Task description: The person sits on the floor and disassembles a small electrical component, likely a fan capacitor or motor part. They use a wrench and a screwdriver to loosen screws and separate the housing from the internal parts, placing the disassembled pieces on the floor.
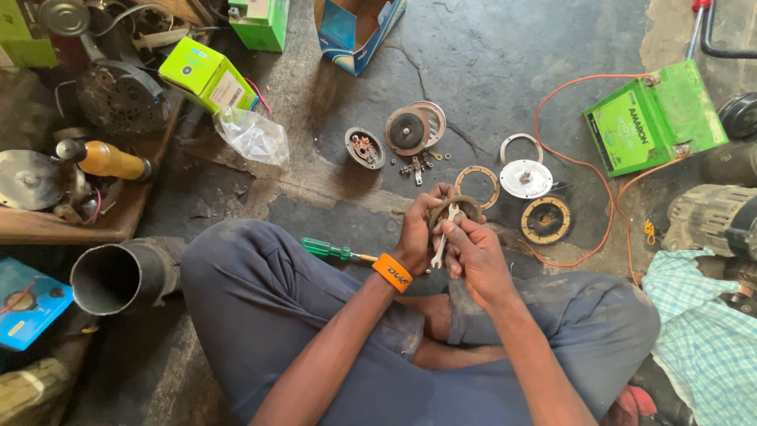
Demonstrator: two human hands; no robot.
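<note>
Down over the crossed legs, both hands work close together above the floor (489, 71). Left hand (415, 233), with an orange wristband (392, 272), curls around a dark round ring part (461, 203); right hand (473, 252) pinches a small metal spanner (443, 237) against it. Just behind lies a green-handled screwdriver (327, 250); farther off, 2 flat discs (416, 128) and a green battery (654, 118).

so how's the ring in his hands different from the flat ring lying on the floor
The held ring is dark and rusty, gripped in the left hand with a spanner across it; the right hand holds the spanner. The floor ring is paler tan, lying flat and untouched. Both are round and open-centred.
</note>
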